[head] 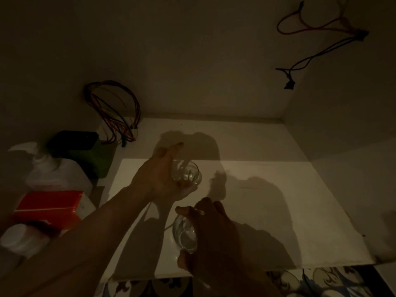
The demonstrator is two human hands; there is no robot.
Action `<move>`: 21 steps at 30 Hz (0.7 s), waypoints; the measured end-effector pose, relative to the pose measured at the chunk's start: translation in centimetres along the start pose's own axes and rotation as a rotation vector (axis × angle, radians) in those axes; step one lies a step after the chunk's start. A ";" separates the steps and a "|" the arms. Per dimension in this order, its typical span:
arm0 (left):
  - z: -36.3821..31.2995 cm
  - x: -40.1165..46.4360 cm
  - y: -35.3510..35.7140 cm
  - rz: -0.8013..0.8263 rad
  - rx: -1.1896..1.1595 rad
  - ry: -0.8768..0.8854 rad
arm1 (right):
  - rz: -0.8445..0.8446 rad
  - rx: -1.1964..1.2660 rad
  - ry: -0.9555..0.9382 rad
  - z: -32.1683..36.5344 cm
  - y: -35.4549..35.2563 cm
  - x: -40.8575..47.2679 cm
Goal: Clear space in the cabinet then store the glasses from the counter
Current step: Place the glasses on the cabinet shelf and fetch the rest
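Note:
I look into a dim cabinet with a white shelf (267,206). My left hand (158,179) grips a clear glass (188,173) over the middle of the shelf, index finger stretched out past its rim. Nearer the front edge, my right hand (214,230) holds a second clear glass (185,234), thumb and fingers curled round it. Both glasses sit low at the shelf; I cannot tell whether they touch it.
Along the left side stand a dark green box (85,153), a white plastic bottle (53,168), a red and white carton (51,207) and a white jar (21,239). Bundled wires (115,112) hang at the back left, more cables (321,28) at the top right. Patterned tiles (321,279) show below.

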State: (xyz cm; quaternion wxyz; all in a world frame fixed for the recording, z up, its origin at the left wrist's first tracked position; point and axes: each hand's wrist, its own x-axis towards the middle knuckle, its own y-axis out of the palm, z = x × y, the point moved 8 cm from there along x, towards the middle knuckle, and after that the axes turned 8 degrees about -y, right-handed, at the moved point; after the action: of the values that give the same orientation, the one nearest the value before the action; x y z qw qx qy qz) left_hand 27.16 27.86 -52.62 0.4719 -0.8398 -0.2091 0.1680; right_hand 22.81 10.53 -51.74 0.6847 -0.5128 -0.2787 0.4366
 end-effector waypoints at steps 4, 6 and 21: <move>3.5 -1.9 -2.1 -0.061 -0.013 -0.048 | -0.065 0.048 -0.029 0.5 -0.1 1.1; 5.3 -2.7 -2.6 -0.055 0.008 -0.090 | -0.111 0.071 -0.030 0.4 -0.1 1.6; 6.6 -6.6 -2.1 -0.002 0.147 -0.142 | -0.280 0.215 0.042 -0.9 1.1 2.1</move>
State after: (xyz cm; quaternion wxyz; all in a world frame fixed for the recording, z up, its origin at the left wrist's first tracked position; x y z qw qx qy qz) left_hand 17.92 30.22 -53.53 0.5164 -0.7888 -0.2297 0.2416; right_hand 24.16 12.07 -53.21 0.7954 -0.4019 -0.2844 0.3535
